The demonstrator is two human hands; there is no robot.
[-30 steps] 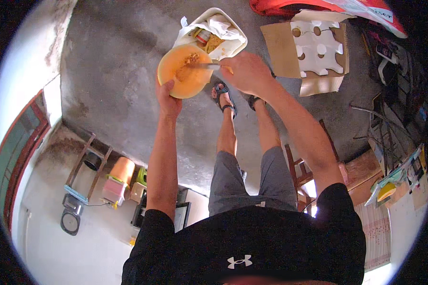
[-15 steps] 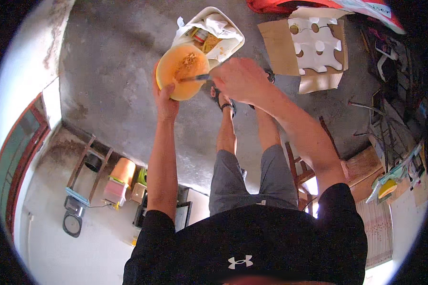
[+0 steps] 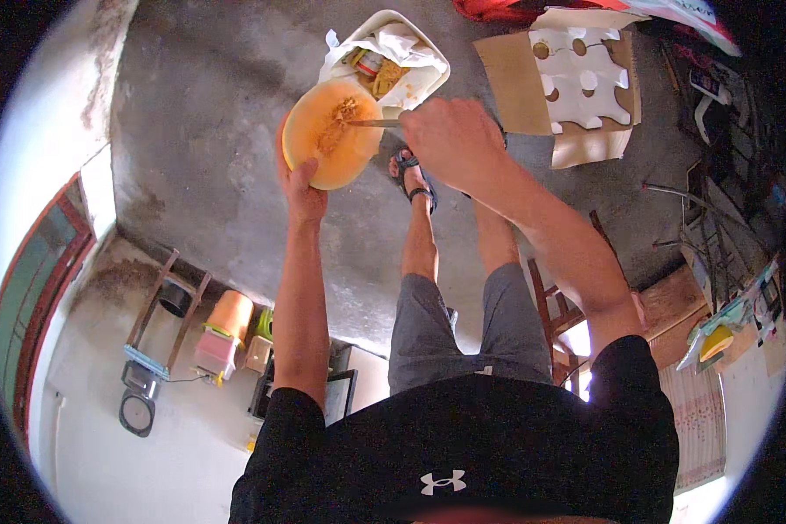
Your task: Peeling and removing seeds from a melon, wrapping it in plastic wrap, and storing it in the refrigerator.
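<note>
Head view: one halved orange-fleshed melon (image 3: 323,144), cut face toward the camera, in the left hand (image 3: 302,194), fingers curved around its rind; one knife-like tool (image 3: 377,123), gripped in the closed right hand (image 3: 454,144), tip at the seed hollow; one white lined bin (image 3: 426,83), holding scraps, near the melon; one opened cardboard box (image 3: 515,83).

The person's left hand (image 3: 302,188) supports the melon half (image 3: 319,148), cut face exposed. Right hand (image 3: 451,135) grips the knife (image 3: 377,123), tip at the seeds (image 3: 346,108). Bin (image 3: 438,63): beyond the melon half. Carton (image 3: 508,80): right of bin.
</note>
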